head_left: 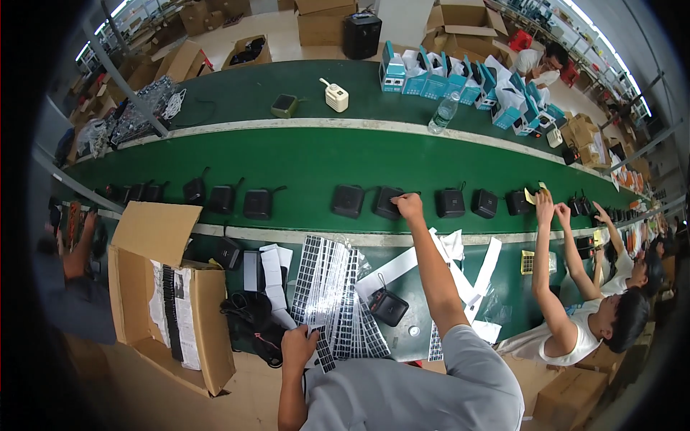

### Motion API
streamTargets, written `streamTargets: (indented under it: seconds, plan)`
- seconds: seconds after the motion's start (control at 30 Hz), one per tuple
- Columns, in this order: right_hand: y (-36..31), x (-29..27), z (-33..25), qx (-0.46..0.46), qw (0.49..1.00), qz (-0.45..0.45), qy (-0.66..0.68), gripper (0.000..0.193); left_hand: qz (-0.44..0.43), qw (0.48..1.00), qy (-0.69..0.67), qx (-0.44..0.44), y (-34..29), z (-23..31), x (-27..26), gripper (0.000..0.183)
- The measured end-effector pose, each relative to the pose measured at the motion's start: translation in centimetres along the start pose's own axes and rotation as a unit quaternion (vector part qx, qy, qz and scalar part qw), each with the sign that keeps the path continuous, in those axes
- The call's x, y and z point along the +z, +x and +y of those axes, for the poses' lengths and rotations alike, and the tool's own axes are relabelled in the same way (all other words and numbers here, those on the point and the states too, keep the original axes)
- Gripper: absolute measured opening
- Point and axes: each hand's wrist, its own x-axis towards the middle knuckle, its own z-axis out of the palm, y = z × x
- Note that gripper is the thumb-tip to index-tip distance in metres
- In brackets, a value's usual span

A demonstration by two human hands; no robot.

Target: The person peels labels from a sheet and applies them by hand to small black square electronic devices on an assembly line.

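Right hand [410, 206], fingers bent, fingertips against the right side of a black boxy device [384, 204] on the green belt [287, 154]; whether it grips or merely presses cannot be told. Left hand [299, 348], nearly closed, pinches a narrow strip [325, 354] of dark rectangles at the near edge of the bench [512, 280].

Progress (a judgement, surface detail being too small to read): one device is being handled; which of its neighbours are finished cannot be told. The patterned sheets [309, 273] carry many dark rectangles, so much of the supply appears unused.

Counts: eight black devices stand distinctly along the belt's middle stretch, the touched one included; clusters toward either end overlap too much to count. Two more rest on the bench: a strapped device [388, 309] beside the sheets and a second device [228, 253] near one open carton [213, 309]. The sheets overlap, their number uncertain. Beyond the belt stand one olive device [284, 106] and one clear bottle [443, 113].
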Motion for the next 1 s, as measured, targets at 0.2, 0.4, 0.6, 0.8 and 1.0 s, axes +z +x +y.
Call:
streamTargets:
  seconds: [0.2, 0.4, 0.6, 0.8, 1.0]
  plan:
    - [-0.8, -0.6, -0.4, 0.014, 0.999, 0.034, -0.006, 0.024, -0.035, 0.999, 0.012, -0.005, 0.8, 0.6, 0.6, 0.029]
    - [0.0, -0.9, 0.7, 0.014, 0.999, 0.039, -0.009, 0.025, -0.041, 0.999, 0.020, 0.014, 0.9, 0.8, 0.9, 0.030]
    - [0.6, -1.2, 1.2, 0.022, 0.998, 0.064, -0.010, 0.024, -0.030, 0.999, 0.015, 0.022, 0.9, 0.8, 1.2, 0.029]
    - [0.4, -3.5, -1.0, 0.108, 0.984, -0.024, -0.138, 0.035, -0.026, 0.999, 0.008, 0.026, 0.4, 0.8, 1.0, 0.029]
    - [-5.1, -4.3, 1.1, -0.122, 0.973, 0.087, -0.175, 0.032, -0.037, 0.999, -0.006, 0.037, 0.6, 0.6, 1.1, 0.036]
